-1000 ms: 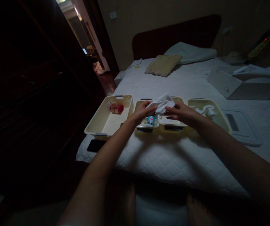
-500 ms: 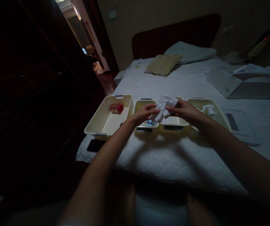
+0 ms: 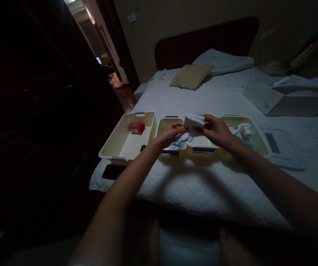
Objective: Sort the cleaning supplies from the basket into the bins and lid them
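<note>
White cloth [image 3: 193, 123] is pinched between the fingers of left hand [image 3: 170, 135] and right hand [image 3: 216, 130], both half-curled above bins [image 3: 203, 148].

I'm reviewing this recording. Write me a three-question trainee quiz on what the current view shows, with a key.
1. True or false: the red container lies on its side in the perforated basket.
2. What are the left hand and right hand both holding?
A) a tan pillow
B) a white fabric item
C) a cardboard lid
3. Fill in: the flat black object lies on the ____.

Key: 1 true; 2 B; 3 bed.
</note>
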Motion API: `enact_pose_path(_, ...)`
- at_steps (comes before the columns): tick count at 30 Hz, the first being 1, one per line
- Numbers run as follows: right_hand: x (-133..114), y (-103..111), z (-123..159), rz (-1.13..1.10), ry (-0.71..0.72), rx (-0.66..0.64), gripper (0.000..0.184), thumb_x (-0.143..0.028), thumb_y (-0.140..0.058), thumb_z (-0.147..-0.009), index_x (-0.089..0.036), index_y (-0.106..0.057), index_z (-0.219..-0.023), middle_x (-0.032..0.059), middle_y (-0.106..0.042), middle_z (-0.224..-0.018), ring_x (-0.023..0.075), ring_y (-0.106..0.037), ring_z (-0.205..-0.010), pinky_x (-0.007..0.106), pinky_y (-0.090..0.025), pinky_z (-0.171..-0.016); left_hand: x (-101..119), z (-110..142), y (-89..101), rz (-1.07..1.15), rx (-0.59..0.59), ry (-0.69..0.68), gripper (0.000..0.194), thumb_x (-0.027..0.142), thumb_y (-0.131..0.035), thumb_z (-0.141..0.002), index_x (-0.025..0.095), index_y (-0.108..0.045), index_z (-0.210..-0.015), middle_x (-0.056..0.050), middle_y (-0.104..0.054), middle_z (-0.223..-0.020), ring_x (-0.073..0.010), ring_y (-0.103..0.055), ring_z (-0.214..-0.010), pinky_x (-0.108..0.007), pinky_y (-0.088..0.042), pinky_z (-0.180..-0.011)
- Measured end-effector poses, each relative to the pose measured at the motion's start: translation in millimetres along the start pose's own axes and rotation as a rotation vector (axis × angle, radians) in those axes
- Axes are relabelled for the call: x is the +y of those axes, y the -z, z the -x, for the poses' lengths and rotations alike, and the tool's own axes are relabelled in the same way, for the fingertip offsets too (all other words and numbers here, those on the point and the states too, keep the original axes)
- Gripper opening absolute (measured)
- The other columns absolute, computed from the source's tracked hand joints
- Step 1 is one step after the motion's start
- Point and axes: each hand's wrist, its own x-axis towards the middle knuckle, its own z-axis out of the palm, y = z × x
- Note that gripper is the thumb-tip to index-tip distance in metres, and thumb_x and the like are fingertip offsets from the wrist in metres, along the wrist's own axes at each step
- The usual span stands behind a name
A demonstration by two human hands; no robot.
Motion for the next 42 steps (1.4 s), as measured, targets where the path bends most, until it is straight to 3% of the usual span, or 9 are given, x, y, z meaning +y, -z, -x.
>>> enact_pose_path(3, 0, 0, 4, 0.304, 0.258, 0.022, 0.017, -0.012, -0.054, -0.072, -0.018, -0.063, -0.085, 0.0077, -0.066, -0.086, 0.021, -0.062, -0.083, 0.032, -0.049, -0.073, 4, 3, -3.5, 0.009, 0.024, 0.007, 0.018, 0.009, -0.066, -0.065, 0.014, -0.064, -0.082, 0.001, -0.061, -0.067, -0.0083, -0.054, -0.058, -0.023, -0.042, -0.062)
enact_pose_path(6, 2, -2, 8, 0.439, 0.433, 0.034, 0.023, -0.009, -0.047, -0.078, -0.018, -0.064, -0.09, 0.0102, -0.066, -0.097, 0.0199, -0.062, -0.088, 0.031, -0.049, -0.073, 11, 9, -3.7, 0.068, 0.002, 0.002, 0.015, 0.012, -0.062, -0.064, 0.013, -0.065, -0.079, -0.001, -0.061, -0.07, -0.009, -0.054, -0.062, -0.022, -0.042, -0.061)
enact_pose_path(10, 5, -4, 11, 0.522, 0.54, 0.085, 0.028, -0.01, -0.044, -0.084, -0.019, -0.066, -0.098, 0.012, -0.066, -0.106, 0.0195, -0.063, -0.094, 0.032, -0.051, -0.075, 18, 14, -1.3, 0.159, -0.062, 0.013, 0.019, 0.027, -0.065, -0.067, 0.013, -0.066, -0.079, -0.002, -0.061, -0.072, -0.0098, -0.053, -0.064, -0.023, -0.042, -0.06)
enact_pose_path(14, 7, -5, 13, 0.478, 0.588, 0.115, 0.028, -0.011, -0.043, -0.084, -0.018, -0.066, -0.098, 0.0137, -0.065, -0.107, 0.0209, -0.063, -0.096, 0.034, -0.052, -0.076, 17, 13, 2.2, 0.103, -0.11, -0.084, 0.034, 0.017, -0.076, -0.057, 0.017, -0.067, -0.089, -0.002, -0.064, -0.088, -0.0109, -0.057, -0.077, -0.025, -0.044, -0.071)
enact_pose_path(17, 6, -7, 11, 0.354, 0.481, 0.09, 0.028, -0.009, -0.046, -0.079, -0.018, -0.064, -0.099, 0.0114, -0.067, -0.101, 0.0214, -0.064, -0.094, 0.036, -0.052, -0.08, 13, 10, 5.3, 0.047, -0.094, -0.096, 0.044, 0.008, -0.075, -0.053, 0.019, -0.067, -0.095, -0.001, -0.063, -0.086, -0.0096, -0.056, -0.076, -0.026, -0.044, -0.072)
enact_pose_path(24, 2, -13, 0, -0.161, 0.001, 0.072, 0.032, -0.022, -0.053, -0.077, -0.02, -0.059, -0.108, 0.0091, -0.067, -0.11, 0.0227, -0.063, -0.105, 0.043, -0.051, -0.089, 9, 5, 6.3, 0.099, 0.034, -0.144, 0.044, 0.002, -0.069, -0.053, 0.017, -0.064, -0.093, 0.0, -0.065, -0.083, -0.01, -0.058, -0.075, -0.024, -0.045, -0.07)
enact_pose_path(27, -2, -15, 1, -0.18, -0.064, 0.045, 0.039, -0.037, -0.06, -0.077, -0.02, -0.059, -0.112, 0.0114, -0.064, -0.117, 0.0256, -0.06, -0.109, 0.044, -0.052, -0.087, 8, 4, 6.1, 0.102, 0.039, -0.146, 0.046, 0.002, -0.069, -0.052, 0.018, -0.063, -0.094, 0.0, -0.065, -0.081, -0.01, -0.058, -0.071, -0.025, -0.045, -0.067)
enact_pose_path(30, -4, -18, 3, -0.125, -0.085, 0.001, 0.051, -0.045, -0.066, -0.074, -0.018, -0.059, -0.117, 0.0117, -0.064, -0.113, 0.0254, -0.063, -0.097, 0.043, -0.054, -0.082, 9, 3, 6.9, 0.109, 0.022, -0.172, 0.044, 0.004, -0.072, -0.05, 0.018, -0.064, -0.092, 0.0, -0.065, -0.082, -0.0102, -0.059, -0.072, -0.025, -0.046, -0.069)
enact_pose_path(42, 15, -27, -4, -0.055, -0.245, -0.033, 0.042, -0.037, -0.068, -0.074, -0.011, -0.064, -0.106, 0.0113, -0.069, -0.093, 0.0218, -0.064, -0.076, 0.035, -0.053, -0.066, -4, -5, 14.7, -0.01, 0.04, -0.127, 0.038, 0.01, -0.076, -0.058, 0.012, -0.07, -0.096, -0.006, -0.069, -0.093, -0.0119, -0.06, -0.081, -0.031, -0.045, -0.084)
